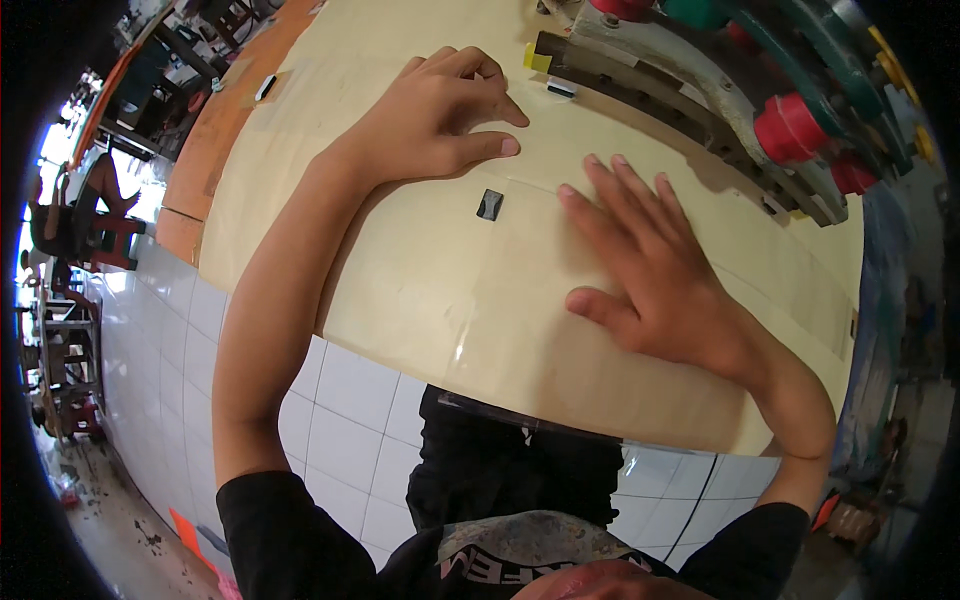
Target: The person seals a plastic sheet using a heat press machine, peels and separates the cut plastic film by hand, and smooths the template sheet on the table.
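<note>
White tiled floor point(170, 330) left of the cream sheet point(430, 290), which covers the table. Left hand point(435, 115) rests on the sheet, fingers curled under loosely, thumb out, gripping nothing. Just right of its thumb, a small dark rectangular cutout point(489, 204) in the sheet. Right hand point(650, 265) lies flat and open on the sheet, fingers spread, just right of the cutout, not touching it. Beyond the sheet's far right edge, a machine frame point(700, 90) with red rollers point(790, 128). Small yellow tab point(536, 57) at the frame's left end.
</note>
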The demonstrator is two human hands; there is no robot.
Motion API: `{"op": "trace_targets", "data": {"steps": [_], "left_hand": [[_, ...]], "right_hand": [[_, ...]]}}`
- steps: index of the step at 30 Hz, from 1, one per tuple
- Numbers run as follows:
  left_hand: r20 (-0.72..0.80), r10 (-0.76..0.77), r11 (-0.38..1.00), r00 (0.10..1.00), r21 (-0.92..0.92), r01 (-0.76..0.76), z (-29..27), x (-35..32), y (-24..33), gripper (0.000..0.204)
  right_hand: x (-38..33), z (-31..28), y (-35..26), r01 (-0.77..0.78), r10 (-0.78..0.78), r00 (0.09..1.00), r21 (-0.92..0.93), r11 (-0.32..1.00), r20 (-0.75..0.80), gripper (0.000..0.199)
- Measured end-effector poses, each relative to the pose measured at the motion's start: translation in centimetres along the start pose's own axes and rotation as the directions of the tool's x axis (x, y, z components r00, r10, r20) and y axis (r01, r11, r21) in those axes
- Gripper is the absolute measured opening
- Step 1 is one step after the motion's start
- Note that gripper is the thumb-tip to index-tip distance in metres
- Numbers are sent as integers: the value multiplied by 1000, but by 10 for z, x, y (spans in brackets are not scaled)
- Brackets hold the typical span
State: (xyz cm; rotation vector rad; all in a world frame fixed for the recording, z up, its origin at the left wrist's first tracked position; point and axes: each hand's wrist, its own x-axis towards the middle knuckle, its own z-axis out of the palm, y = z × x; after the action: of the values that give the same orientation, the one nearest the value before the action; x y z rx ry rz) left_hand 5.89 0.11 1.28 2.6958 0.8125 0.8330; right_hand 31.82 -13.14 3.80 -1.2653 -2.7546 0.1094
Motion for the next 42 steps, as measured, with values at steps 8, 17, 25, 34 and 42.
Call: {"op": "trace_targets", "data": {"steps": [8,17,25,34,42], "left_hand": [[-4,-4,1000,1000,-2,4,-1,0,4,27],[93,-100,991,991,-77,107,-3,6,13,25],[-9,-107,983,994,-153,104,10,7,8,23],[-1,-137,977,991,-168,135,7,6,12,24],[125,-210,965,970,-136,226,4,5,14,28]], "right_hand": [[-77,-21,60,-196,198,978,-29,980,66,67],[-142,-18,88,-370,371,927,20,929,-52,60],[-154,-14,94,-381,380,924,-10,924,-51,63],[-153,-14,97,-371,368,928,-47,927,-57,63],[-153,-15,100,-363,360,932,-56,930,-49,64]]}}
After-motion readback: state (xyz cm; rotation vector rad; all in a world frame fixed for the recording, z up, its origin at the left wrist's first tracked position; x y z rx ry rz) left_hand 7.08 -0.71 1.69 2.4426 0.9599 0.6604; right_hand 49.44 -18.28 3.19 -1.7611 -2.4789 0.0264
